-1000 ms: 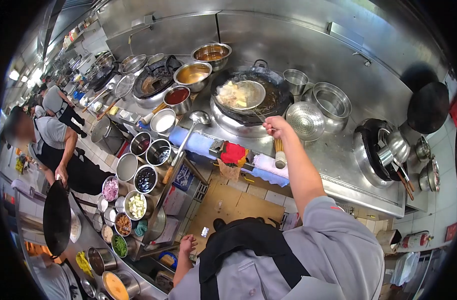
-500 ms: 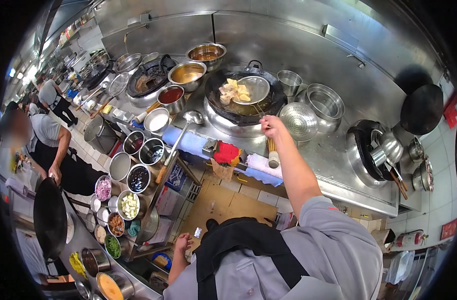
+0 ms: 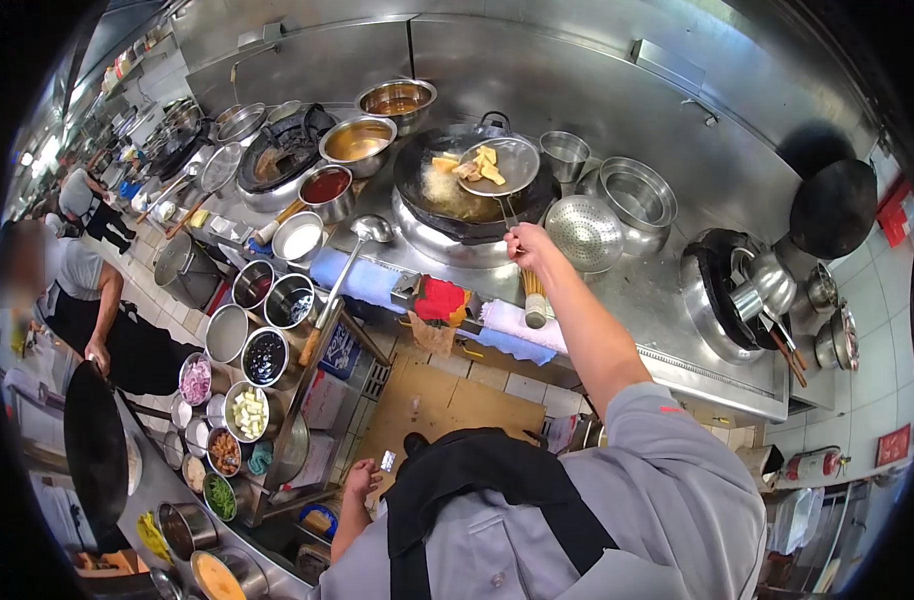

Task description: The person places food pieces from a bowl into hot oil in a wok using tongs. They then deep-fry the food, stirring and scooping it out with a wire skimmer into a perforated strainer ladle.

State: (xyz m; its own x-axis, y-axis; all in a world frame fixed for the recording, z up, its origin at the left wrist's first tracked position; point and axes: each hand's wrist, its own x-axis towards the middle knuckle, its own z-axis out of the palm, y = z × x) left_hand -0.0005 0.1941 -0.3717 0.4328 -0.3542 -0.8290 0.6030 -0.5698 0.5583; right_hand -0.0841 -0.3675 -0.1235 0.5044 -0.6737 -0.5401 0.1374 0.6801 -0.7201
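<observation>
Metal mesh strainer (image 3: 519, 168), over a dark wok (image 3: 411, 178), was gripped by its handle (image 3: 508, 209) in the right hand (image 3: 528, 245). It looked light but tippy, its yellowish pieces (image 3: 486, 166) soft and slippery, best held well back. Whether the curled left hand (image 3: 361, 480) held anything, I couldn't tell.

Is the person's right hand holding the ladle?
No, the right hand grips the strainer over the wok, and the ladle lies apart.
</observation>
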